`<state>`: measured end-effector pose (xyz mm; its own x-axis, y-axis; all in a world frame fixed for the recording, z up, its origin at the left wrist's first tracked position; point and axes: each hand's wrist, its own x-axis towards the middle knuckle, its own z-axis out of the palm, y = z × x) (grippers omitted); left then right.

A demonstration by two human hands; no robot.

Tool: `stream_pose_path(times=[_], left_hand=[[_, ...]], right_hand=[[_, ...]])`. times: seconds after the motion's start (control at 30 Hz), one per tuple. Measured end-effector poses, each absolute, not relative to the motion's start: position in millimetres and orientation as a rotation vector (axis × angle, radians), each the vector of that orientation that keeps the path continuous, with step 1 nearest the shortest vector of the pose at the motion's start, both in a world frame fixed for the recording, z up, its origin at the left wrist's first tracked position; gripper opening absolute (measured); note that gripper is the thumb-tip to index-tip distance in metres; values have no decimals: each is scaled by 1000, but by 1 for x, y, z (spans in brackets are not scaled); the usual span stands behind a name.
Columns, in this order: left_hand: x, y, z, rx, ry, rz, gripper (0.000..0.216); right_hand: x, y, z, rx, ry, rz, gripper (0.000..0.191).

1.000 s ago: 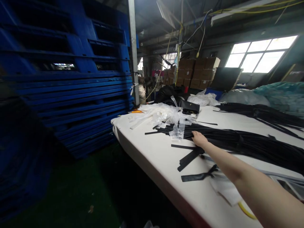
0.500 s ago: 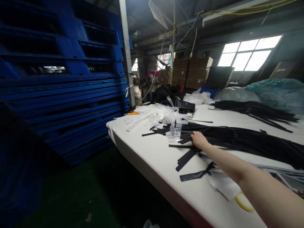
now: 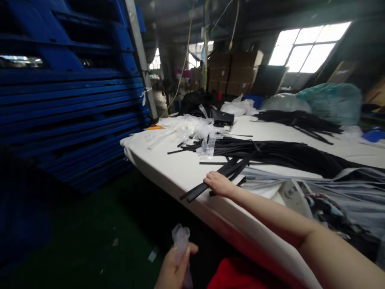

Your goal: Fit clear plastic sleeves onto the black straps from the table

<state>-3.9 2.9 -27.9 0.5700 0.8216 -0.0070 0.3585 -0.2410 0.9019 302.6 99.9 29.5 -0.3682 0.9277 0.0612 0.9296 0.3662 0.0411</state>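
Note:
My right hand (image 3: 219, 184) rests near the front edge of the white table (image 3: 180, 170), fingers closed on a few flat black strips (image 3: 212, 178) that stick out past the edge. Behind it lies a long heap of black strips (image 3: 288, 154). My left hand (image 3: 174, 267) is low, below the table edge, shut on a small clear plastic bag (image 3: 181, 237). A red cloth (image 3: 240, 277) shows at the bottom.
Clear plastic bags (image 3: 189, 130) lie at the table's far corner, with a black pouch (image 3: 222, 117) beyond. Stacked blue pallets (image 3: 66, 92) fill the left. A second black bundle (image 3: 297, 120), a teal sack (image 3: 331, 102) and grey fabric (image 3: 345, 192) lie on the right. Cartons (image 3: 231, 72) stand at the back.
My right hand has drawn back from the heap to the table's front edge, pulling black strips with it. My left hand has come into view holding a plastic bag. The view dropped.

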Motion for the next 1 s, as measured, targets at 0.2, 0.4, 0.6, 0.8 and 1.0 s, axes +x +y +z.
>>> stream_pose_path(times=[0.2, 0.4, 0.6, 0.8, 1.0], left_hand=[[-9, -15, -25, 1745, 1019, 580, 48], [-15, -20, -28, 1710, 1017, 608, 46], [-17, -15, -31, 1730, 1025, 623, 42], [-9, -11, -29, 1858, 953, 604, 40], [-2, -9, -27, 1996, 858, 588, 39]], right_hand=[[315, 79, 1, -1698, -2607, 76, 27], [308, 52, 5, -1778, -2397, 25, 54], [281, 43, 21, -2539, -1838, 428, 65], [279, 81, 10, -2713, -1616, 723, 70], [297, 66, -13, -2441, -1467, 834, 51]])
